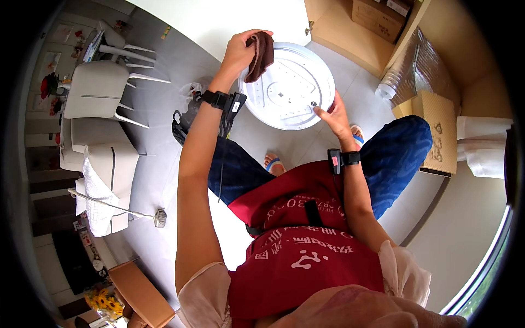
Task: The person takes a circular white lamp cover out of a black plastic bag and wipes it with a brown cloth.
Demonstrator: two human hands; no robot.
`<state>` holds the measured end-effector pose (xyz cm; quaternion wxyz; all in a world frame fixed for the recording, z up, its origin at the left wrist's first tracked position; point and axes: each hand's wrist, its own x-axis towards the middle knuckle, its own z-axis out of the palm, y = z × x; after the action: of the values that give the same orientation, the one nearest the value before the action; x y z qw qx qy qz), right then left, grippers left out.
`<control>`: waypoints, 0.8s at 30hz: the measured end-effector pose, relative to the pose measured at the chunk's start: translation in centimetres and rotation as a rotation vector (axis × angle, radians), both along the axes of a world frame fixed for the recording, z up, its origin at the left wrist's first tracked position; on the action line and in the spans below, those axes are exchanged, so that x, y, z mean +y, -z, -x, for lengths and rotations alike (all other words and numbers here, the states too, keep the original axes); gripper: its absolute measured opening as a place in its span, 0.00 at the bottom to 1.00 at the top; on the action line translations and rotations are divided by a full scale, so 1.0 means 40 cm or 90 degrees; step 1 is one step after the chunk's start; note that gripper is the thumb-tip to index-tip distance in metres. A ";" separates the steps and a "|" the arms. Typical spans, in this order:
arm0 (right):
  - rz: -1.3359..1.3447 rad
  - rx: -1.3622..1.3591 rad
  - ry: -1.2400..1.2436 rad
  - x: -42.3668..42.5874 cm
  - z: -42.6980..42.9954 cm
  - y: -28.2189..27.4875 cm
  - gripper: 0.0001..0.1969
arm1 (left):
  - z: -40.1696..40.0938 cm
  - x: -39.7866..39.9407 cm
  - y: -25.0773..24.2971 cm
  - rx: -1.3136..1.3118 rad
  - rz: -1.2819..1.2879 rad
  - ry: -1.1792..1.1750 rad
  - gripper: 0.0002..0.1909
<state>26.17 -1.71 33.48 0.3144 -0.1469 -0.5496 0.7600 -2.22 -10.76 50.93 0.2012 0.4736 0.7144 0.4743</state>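
My left hand [242,49] is closed on a folded dark brown cloth [261,56], which hangs over the upper left rim of a round white dish-like panel, possibly a ceiling lamp base [283,88]. The panel's face has small holes, raised lines and a dark round spot near the right edge. On the lower right rim rests my right hand [334,117], its thumb on the face and its fingers partly hidden behind the rim. The panel is held above the floor in front of my knees. Both wrists wear black straps with small devices.
A white cabinet door [229,20] stands open beside a wooden cabinet [332,33] holding cardboard boxes. Foil roll [414,65] and patterned box [439,131] lie right. Black plastic bag [182,127], chairs [96,90], a broom [160,217] and a cardboard box [141,293] are left.
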 end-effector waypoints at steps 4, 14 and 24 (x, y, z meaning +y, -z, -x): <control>-0.096 -0.036 0.036 0.017 -0.004 -0.031 0.37 | 0.040 0.007 -0.008 0.031 0.019 0.024 0.14; -0.326 -0.253 0.088 -0.004 -0.006 -0.092 0.30 | -0.196 0.077 0.044 0.374 0.034 0.063 0.13; -0.480 -0.268 0.106 -0.006 0.012 0.003 0.23 | -0.377 0.089 0.120 0.154 -0.111 0.158 0.25</control>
<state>25.70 -1.96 33.36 0.2874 -0.2175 -0.8270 0.4315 12.85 -7.19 46.15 0.1287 0.6272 0.6259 0.4453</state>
